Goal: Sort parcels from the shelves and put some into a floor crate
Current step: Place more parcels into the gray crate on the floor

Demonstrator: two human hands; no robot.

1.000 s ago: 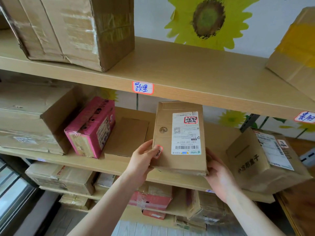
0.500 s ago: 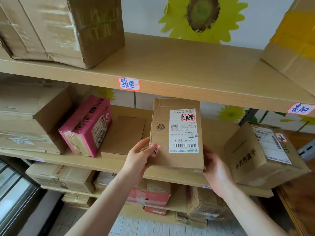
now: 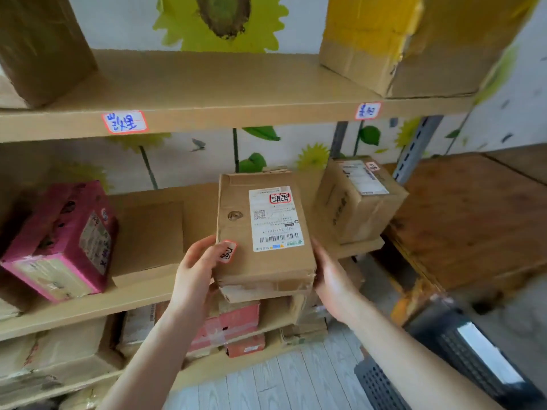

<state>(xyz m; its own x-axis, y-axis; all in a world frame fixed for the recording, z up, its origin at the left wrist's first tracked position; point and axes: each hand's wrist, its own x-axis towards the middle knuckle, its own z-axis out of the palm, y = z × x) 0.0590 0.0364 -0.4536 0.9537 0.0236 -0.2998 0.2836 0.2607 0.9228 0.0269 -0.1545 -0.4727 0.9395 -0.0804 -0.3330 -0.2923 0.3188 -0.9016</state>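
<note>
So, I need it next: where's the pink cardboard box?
Pink cardboard box: head view, far left on the middle wooden shelf, beside a flat brown carton.

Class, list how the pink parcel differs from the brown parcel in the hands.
The pink parcel lies on the shelf; the brown parcel is held by the left hand and right hand. The pink parcel is magenta, the brown parcel plain cardboard. Both carry labels.
</note>
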